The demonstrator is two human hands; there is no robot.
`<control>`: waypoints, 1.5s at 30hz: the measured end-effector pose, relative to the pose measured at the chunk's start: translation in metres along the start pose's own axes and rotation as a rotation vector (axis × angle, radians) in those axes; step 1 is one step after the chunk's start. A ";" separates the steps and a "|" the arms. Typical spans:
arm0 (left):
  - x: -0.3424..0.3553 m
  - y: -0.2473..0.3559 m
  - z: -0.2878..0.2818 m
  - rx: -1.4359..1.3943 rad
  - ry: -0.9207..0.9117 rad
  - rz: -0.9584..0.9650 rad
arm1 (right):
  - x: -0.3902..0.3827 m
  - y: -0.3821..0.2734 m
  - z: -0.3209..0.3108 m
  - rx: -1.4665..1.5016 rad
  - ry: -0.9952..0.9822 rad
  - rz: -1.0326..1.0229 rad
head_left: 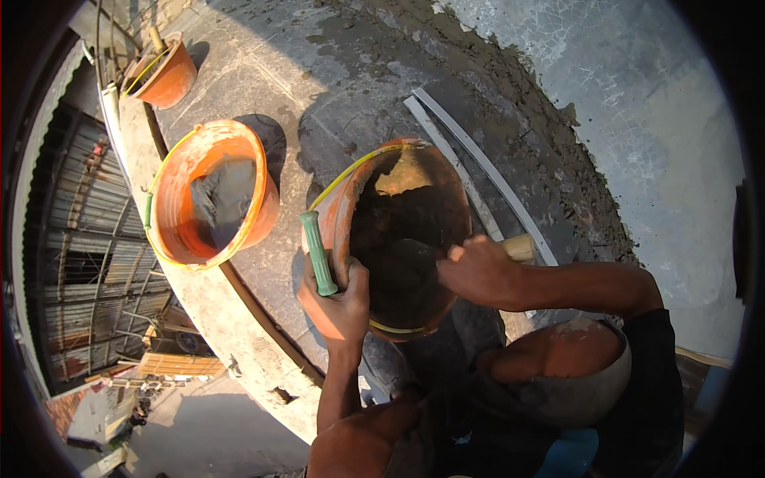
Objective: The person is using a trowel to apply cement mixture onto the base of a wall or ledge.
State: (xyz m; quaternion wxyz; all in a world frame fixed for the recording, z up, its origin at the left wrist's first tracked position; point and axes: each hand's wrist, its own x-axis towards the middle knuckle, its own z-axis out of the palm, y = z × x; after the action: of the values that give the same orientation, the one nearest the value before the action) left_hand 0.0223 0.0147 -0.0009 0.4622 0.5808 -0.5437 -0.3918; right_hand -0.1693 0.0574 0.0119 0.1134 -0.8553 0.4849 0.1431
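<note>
Between my knees an orange bucket (456,209) is tipped with its mouth facing me, its inside dark and partly in shadow. My left hand (339,299) is closed on the left side of its rim, and the green grip (318,255) of the yellow bail lies against that hand. Closed round a trowel's wooden handle (519,248), my right hand (482,273) is at the right of the mouth. The trowel's greyish blade (408,264) reaches into the bucket, where shadow hides its edges and whatever lies beneath.
A second orange bucket (267,203) holding wet grey mortar stands left, and a third (173,82) farther back. Two long metal straightedges (488,169) lie right of my bucket. Wet mortar (510,88) lines the wall's foot. On the left, a concrete ledge (239,342) drops off to lower ground.
</note>
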 end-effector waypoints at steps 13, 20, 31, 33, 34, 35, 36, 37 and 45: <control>-0.007 0.000 -0.006 0.036 -0.015 0.013 | -0.015 0.009 0.019 -0.186 0.304 0.071; -0.007 0.012 0.003 0.046 -0.075 0.056 | -0.029 0.066 0.012 -0.102 0.001 0.273; 0.005 -0.003 -0.016 -0.032 -0.011 -0.014 | -0.039 0.038 0.036 0.426 -0.041 0.402; 0.007 -0.004 -0.018 -0.029 -0.014 -0.033 | -0.044 0.034 0.037 0.491 -0.096 0.438; 0.009 -0.004 -0.018 -0.019 -0.019 -0.071 | -0.047 0.033 0.041 0.488 -0.097 0.437; 0.010 -0.005 -0.017 -0.010 -0.023 -0.110 | -0.050 0.033 0.049 0.501 -0.034 0.438; 0.010 -0.006 -0.018 0.018 -0.032 -0.073 | -0.050 0.035 0.053 0.513 0.036 0.431; 0.011 -0.005 -0.018 0.016 -0.025 -0.076 | -0.051 0.035 0.053 0.508 0.034 0.425; 0.002 -0.007 -0.010 0.042 -0.069 -0.015 | -0.063 0.031 0.051 0.536 0.040 0.512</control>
State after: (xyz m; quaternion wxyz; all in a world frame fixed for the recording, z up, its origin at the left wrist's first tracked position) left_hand 0.0337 0.0133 -0.0053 0.4281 0.5804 -0.5629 -0.4037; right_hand -0.2337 0.1094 -0.0149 0.2844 -0.6488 0.7056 0.0180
